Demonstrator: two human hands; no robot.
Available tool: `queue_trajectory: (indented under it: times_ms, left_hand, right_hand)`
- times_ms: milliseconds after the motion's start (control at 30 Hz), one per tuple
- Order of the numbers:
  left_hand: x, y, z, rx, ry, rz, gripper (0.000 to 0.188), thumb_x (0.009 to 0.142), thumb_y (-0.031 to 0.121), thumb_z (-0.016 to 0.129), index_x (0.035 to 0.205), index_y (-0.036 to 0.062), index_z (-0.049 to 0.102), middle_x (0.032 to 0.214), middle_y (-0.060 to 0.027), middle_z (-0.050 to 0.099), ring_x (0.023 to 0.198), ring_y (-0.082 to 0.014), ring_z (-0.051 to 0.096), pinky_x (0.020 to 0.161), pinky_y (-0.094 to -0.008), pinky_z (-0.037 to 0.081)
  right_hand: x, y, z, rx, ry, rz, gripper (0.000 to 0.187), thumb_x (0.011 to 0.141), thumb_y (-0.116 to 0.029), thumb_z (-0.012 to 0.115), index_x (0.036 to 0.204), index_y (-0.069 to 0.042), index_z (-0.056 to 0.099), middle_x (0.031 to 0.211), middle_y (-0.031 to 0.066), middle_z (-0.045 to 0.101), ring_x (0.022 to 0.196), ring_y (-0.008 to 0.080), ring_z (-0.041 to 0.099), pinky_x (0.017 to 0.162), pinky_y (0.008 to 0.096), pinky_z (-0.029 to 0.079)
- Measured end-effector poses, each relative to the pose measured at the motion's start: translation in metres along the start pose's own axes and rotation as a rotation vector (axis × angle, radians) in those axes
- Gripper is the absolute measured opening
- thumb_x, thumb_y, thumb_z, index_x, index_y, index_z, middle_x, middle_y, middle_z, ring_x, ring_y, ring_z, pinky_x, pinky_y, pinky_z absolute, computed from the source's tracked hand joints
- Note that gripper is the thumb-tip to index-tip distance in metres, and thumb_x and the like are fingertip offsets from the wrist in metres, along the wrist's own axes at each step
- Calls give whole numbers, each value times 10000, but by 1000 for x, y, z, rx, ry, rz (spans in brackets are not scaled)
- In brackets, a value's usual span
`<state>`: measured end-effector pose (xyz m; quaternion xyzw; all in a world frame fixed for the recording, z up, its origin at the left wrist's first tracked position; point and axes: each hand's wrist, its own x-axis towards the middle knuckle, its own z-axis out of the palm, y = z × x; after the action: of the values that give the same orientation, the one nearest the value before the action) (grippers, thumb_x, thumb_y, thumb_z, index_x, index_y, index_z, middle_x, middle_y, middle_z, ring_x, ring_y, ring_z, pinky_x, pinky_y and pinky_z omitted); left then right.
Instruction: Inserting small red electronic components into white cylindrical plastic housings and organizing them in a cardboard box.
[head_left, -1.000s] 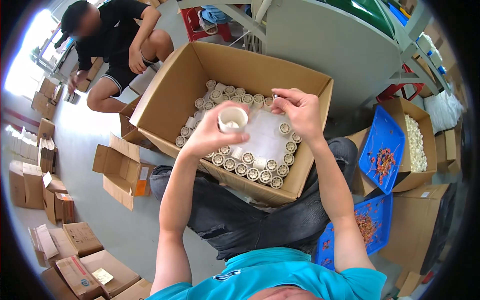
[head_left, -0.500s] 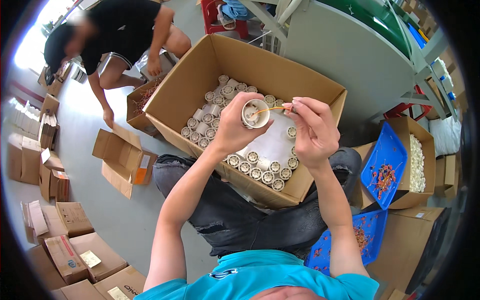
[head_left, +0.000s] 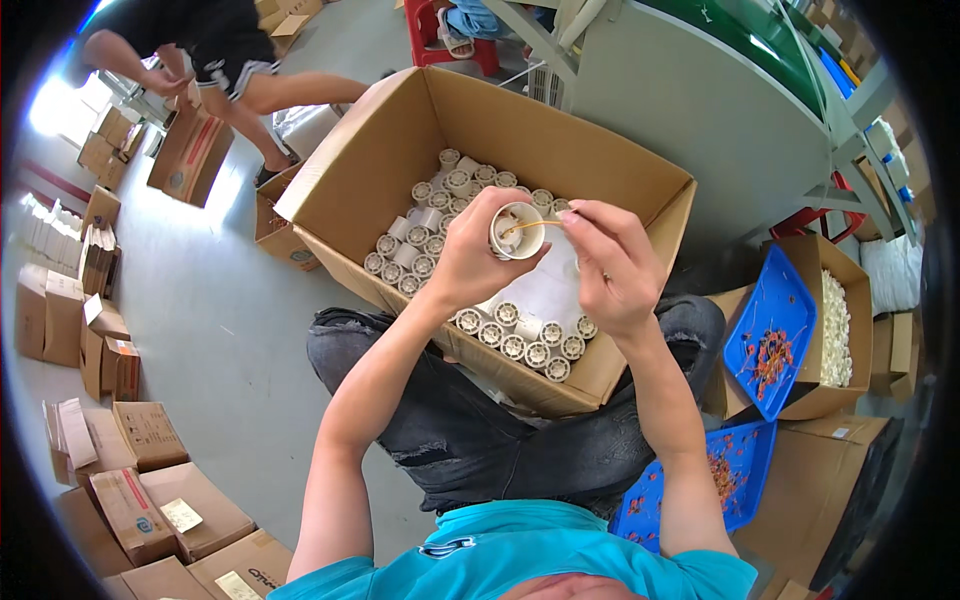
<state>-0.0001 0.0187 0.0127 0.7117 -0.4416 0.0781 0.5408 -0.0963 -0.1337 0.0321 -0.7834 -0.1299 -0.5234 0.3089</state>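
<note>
My left hand (head_left: 466, 258) is wrapped round a white cylindrical plastic housing (head_left: 496, 238), its open mouth facing up. From inside the housing a thin yellow-orange wire (head_left: 540, 223) runs out over the rim. My right hand (head_left: 622, 268) pinches the wire's outer end between thumb and fingertips, and those fingertips hide whatever sits at that end. Both hands are above a large open carton (head_left: 345, 165). Inside it stand several similar white housings (head_left: 513, 347), packed close together around a white sheet (head_left: 545, 285).
To the right, a blue tray (head_left: 745, 345) of red-orange wired parts leans by a carton of small white pieces (head_left: 836, 330); another blue tray (head_left: 752, 480) lies below. Cartons (head_left: 205, 510) line the left. A person in black (head_left: 225, 45) is at upper left. A grey-green bench panel (head_left: 690, 130) stands behind.
My right hand has come slightly closer to the housing, and less wire shows between my hands. The person at upper left has risen and moved away, and the small open carton is off that floor spot.
</note>
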Motion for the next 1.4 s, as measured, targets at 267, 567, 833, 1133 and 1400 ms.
queue_trajectory:
  times_ms: [267,567,833,1133,1400]
  left_hand:
    - [-3,-4,5,156,-36,151,533,614,18,795,1103,52,586,1005,-122,626,949,-334,610,804,-409,504]
    - [-4,-3,8,165,-88,181,536,623,27,818,1105,48,587,1009,-129,631,922,-330,621,779,-400,518]
    - [-3,-1,10,114,-106,144,532,634,49,832,1105,44,584,992,-128,626,902,-322,624,763,-395,521]
    - [-3,0,11,129,-125,182,575,587,9,794,1115,34,567,983,-131,603,927,-334,592,788,-417,504]
    - [-5,-2,11,230,-116,196,570,581,-11,790,1104,51,572,1012,-128,603,913,-337,588,771,-411,503]
  right_hand:
    - [-1,-6,9,-32,-271,225,202,731,-12,743,931,-20,717,997,116,642,897,270,635,755,392,519]
    - [0,-6,7,198,-422,643,161,732,-49,744,887,-4,741,1022,127,649,918,291,651,805,380,520]
    - [0,-5,4,240,-443,714,166,775,-59,717,933,-21,755,1039,122,659,850,276,676,770,366,544]
    - [-5,-7,8,238,-369,678,176,733,-50,743,907,-39,766,1009,113,659,860,265,676,787,359,549]
    - [-7,-4,10,330,-359,750,189,693,5,783,880,-21,772,1032,77,660,889,205,671,793,312,548]
